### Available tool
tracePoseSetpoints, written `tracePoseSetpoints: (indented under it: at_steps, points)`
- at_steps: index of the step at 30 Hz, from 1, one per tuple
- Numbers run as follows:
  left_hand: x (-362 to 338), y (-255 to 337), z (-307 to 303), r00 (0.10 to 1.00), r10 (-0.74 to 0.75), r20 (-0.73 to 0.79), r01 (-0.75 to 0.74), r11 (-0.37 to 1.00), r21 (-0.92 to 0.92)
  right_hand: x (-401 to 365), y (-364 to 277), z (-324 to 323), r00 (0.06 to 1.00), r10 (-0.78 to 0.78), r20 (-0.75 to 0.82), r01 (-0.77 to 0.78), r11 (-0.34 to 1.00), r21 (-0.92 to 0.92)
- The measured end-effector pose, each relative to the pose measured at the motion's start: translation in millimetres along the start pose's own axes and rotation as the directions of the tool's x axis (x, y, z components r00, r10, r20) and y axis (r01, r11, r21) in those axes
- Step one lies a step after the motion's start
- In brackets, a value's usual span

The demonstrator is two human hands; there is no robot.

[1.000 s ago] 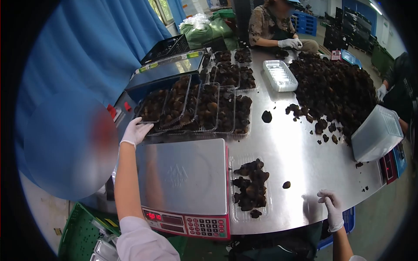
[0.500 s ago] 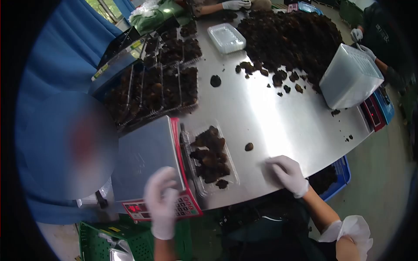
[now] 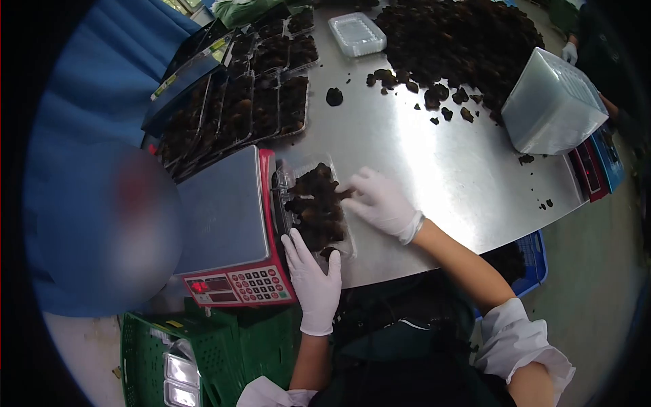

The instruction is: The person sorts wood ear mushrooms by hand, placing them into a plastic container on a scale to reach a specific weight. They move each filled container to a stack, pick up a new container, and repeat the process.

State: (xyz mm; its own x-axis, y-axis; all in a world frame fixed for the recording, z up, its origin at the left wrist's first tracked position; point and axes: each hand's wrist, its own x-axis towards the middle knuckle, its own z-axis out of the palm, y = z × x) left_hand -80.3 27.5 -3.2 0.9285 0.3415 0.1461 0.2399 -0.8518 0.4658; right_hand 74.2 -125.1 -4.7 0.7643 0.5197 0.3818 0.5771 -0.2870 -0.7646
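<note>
A clear plastic tray with dark brown, mushroom-like pieces lies on the metal table, right beside the scale. My left hand, gloved in white, is at the tray's near left corner with its fingers spread and nothing in them. At the tray's right edge is my right hand, also gloved, its thumb and fingers closed on a small dark piece. The scale has a grey plate and a red frame with a lit display.
Filled trays stand at the back left. A large dark heap, an empty tray stack and a tall stack of containers are farther back. Green crates are below the table. A co-worker's gloved hand shows at top right.
My left hand has moved from over the scale's keypad to the tray. My right hand has moved left to the tray's edge and closed on a piece. The view has shifted.
</note>
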Motion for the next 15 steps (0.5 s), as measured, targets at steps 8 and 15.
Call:
tracePoseSetpoints:
  at_steps: [8,15]
  points:
    - [5.9,-11.3,-3.2,0.967,-0.120,0.226,0.214,0.865,-0.455,-17.8,9.5,17.6,0.891,0.420,0.172,-0.439,0.893,0.095]
    - [2.7,2.4,6.7,0.999,-0.046,0.014,0.044,0.767,-0.640,-41.7,11.0,11.3,0.908,0.417,-0.040,-0.396,0.885,0.244]
